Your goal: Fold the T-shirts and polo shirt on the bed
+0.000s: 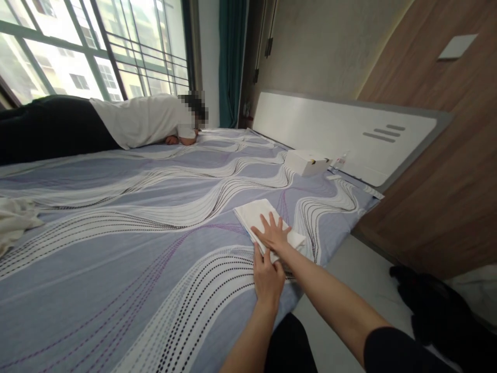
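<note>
A folded white cloth [252, 210] lies on the bed near its right edge. My right hand [273, 234] rests flat on top of it, palm down with the fingers spread. At the cloth's near edge is my left hand [268, 277], its index finger stretched along the left side and its other fingers bent in at the cloth, which it appears to grip. The fold under both palms is hidden.
A patterned blue-grey sheet [128, 269] covers the bed. A person [143, 122] lies along its far side by the window. Near the headboard [330, 122] stand a white box [306, 162] and a small clear item [340, 160]. A crumpled pale cloth [15, 223] lies far left.
</note>
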Tool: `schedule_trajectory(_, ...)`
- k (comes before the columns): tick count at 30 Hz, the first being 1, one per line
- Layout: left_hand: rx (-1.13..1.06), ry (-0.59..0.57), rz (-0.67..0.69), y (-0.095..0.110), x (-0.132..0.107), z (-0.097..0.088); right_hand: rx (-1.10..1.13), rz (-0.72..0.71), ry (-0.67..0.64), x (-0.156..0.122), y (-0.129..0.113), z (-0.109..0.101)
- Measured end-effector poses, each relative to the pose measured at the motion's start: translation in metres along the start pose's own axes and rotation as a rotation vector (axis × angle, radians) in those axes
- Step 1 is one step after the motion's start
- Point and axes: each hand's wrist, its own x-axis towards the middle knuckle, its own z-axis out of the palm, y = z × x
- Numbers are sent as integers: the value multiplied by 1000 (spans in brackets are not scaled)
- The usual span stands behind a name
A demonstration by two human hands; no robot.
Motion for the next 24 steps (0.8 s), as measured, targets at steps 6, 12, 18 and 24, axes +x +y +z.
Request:
schedule_trajectory(6, -94, -100, 141, -30, -1, -45, 37, -7, -22, 3, -9, -10)
schedule_trajectory(12, -22, -110, 218, -95, -10, -169, 38, 42, -66, -4, -15, -12)
schedule_trajectory(18, 352, -70, 191, -150, -58, -290, -19, 146, 38, -46, -36, -11)
schedule_trajectory(24, 769, -96, 38, -137, -82, -314, -25, -336, 138, -166, -146, 47)
